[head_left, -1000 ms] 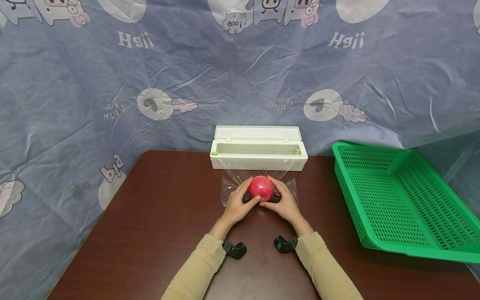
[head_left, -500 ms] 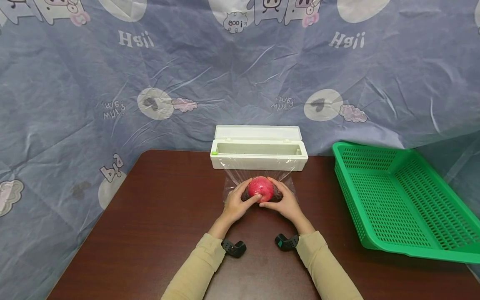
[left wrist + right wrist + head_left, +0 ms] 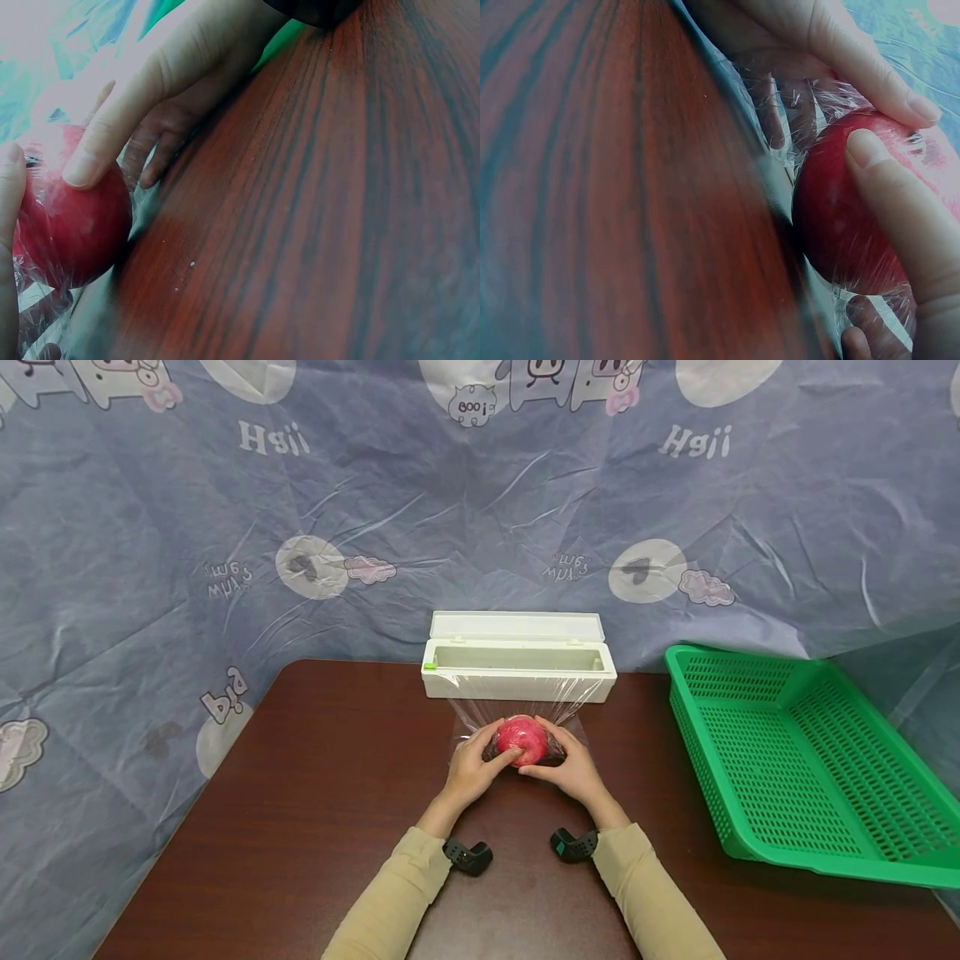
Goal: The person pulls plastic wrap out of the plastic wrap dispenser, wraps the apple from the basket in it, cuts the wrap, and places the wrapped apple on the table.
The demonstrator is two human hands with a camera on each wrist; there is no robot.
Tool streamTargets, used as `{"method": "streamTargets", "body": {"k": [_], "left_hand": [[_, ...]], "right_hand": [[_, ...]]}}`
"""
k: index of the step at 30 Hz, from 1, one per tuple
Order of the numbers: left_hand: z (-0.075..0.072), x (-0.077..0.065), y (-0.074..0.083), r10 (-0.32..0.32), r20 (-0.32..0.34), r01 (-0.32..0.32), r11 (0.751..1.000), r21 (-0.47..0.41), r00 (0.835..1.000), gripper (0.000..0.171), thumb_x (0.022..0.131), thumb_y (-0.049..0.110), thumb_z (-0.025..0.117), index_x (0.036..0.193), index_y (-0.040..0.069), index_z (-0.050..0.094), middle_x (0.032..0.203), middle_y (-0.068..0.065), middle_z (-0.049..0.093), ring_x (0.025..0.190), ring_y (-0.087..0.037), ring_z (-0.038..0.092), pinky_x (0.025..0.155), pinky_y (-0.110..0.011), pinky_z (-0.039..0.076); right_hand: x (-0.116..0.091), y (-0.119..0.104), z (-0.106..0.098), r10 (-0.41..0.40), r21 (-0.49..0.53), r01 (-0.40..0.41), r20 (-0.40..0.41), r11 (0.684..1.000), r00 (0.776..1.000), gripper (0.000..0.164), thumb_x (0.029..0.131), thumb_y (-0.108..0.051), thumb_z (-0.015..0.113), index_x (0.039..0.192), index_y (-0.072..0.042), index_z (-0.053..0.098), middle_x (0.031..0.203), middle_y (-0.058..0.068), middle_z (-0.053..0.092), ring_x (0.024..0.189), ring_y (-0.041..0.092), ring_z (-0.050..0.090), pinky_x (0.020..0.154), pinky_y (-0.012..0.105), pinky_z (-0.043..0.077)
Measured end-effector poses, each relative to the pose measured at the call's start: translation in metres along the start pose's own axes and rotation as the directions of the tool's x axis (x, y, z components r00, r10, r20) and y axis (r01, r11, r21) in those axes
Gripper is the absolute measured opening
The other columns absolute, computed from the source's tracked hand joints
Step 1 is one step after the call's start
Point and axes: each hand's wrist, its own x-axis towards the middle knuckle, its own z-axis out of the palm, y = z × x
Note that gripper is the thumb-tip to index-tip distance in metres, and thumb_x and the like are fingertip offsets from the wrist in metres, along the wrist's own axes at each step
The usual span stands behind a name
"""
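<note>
1. Two beige sleeves (image 3: 393, 893) are spanning the near part of the worktop (image 3: 330, 802), whose near edge is falling outside the view.
2. The left hand (image 3: 471, 770) and the right hand (image 3: 573, 768) are clamping a red apple (image 3: 522, 742) from both sides, thumbs on its near face and fingers curling around its flanks.
3. The apple is sitting nearer the worktop's back edge than the sleeves; whether it is touching the surface, I cannot tell. I am judging it firm, fairly light and prone to bruising, so broad pads on opposite flanks are suiting it best.
4. Clear film (image 3: 467, 718) is clinging about the apple and running taut to the box behind. It is probably making the skin slippery and likely to tear under nails; gathered folds are looking safer to hold than stretched film.
5. An open white box (image 3: 517, 657) is standing along the back edge.
6. A green basket (image 3: 817, 777) is occupying the right-hand side, reaching the back right corner.
</note>
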Motion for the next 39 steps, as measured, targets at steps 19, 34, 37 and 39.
{"method": "streamTargets", "body": {"k": [19,34,37,39], "left_hand": [[0.0027,-0.0026,0.0037,-0.003,0.028,0.001,0.998,0.061,1.0,0.066,0.09,0.054,0.053,0.138,0.01,0.047,0.133,-0.006,0.054,0.118,-0.024,0.05,0.098,-0.049,0.03],[0.0005,-0.0032,0.0039,0.222,-0.009,-0.221,0.971,0.087,0.975,0.077,0.08,0.042,0.069,0.143,0.01,0.039,0.145,-0.013,0.039,0.133,-0.022,0.035,0.1,-0.057,0.028],[0.0004,-0.0048,0.0033,0.215,0.034,-0.217,0.974,0.07,0.976,0.078,0.08,0.04,0.069,0.143,0.008,0.037,0.145,-0.011,0.039,0.132,-0.02,0.037,0.101,-0.058,0.027],[0.0005,-0.006,0.0031,0.192,0.055,-0.195,0.979,0.061,0.98,0.079,0.081,0.04,0.069,0.144,0.007,0.036,0.146,-0.009,0.039,0.131,-0.019,0.039,0.101,-0.058,0.027]], "right_hand": [[0.0016,0.0034,0.0011,-0.051,-0.001,0.051,-0.005,0.999,0.999,0.086,0.062,-0.038,0.087,0.137,-0.021,0.048,0.129,0.009,0.054,0.106,0.026,0.058,0.088,0.046,0.048],[0.001,0.0004,-0.0006,-0.043,-0.006,0.043,0.004,0.999,0.999,0.08,0.064,-0.031,0.087,0.134,-0.019,0.051,0.125,0.01,0.057,0.107,0.025,0.057,0.088,0.047,0.047],[0.0008,-0.0009,-0.001,-0.049,-0.009,0.049,0.002,0.999,0.999,0.081,0.063,-0.033,0.088,0.134,-0.019,0.052,0.124,0.009,0.058,0.106,0.024,0.057,0.087,0.047,0.048],[0.0006,-0.0017,-0.0013,-0.044,-0.011,0.044,0.0,0.999,0.999,0.08,0.062,-0.034,0.088,0.133,-0.019,0.053,0.123,0.008,0.059,0.105,0.023,0.057,0.086,0.046,0.048]]}}
